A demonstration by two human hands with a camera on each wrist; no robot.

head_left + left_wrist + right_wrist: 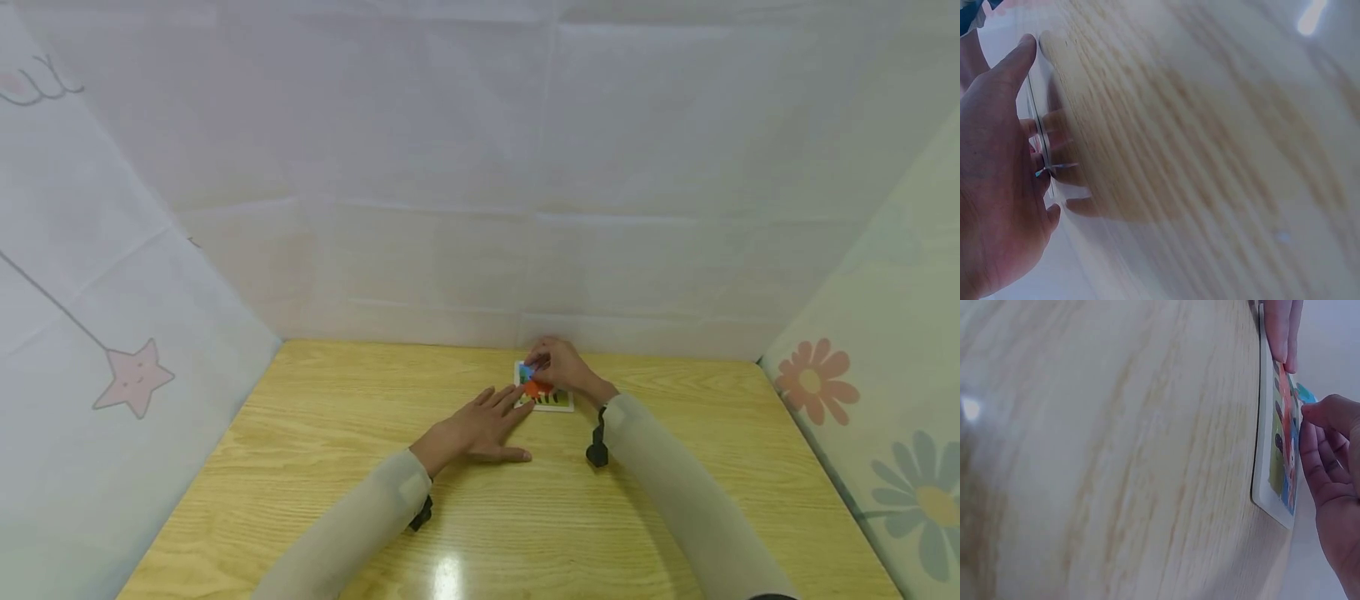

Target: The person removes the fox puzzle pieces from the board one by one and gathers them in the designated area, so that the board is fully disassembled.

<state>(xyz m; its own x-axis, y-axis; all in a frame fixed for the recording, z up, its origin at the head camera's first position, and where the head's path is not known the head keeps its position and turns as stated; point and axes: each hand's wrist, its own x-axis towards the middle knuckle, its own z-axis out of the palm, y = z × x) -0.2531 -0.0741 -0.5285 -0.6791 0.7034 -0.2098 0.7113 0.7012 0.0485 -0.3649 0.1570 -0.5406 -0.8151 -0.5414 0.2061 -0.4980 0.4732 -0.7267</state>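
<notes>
A small white-bordered picture board [566, 408] with a red, green and blue design lies flat near the table's back edge. My left hand [483, 427] is spread palm down on the table, its fingertips over the board's left side. My right hand [561, 367] reaches over the board's upper part and pinches a small blue piece [1305, 394] between thumb and fingers. In the right wrist view the piece stands tilted up from the board's surface, and the left fingers [1280, 331] press on the far end of the board. The left wrist view shows the left hand [997, 175] from its thumb side.
The light wood table [360, 417] ends at a pale cloth wall [420, 250] just behind the board. Side cloths with a pink star [135, 379] and flowers [816, 381] flank it. Black wrist cameras [597, 450] hang below both sleeves.
</notes>
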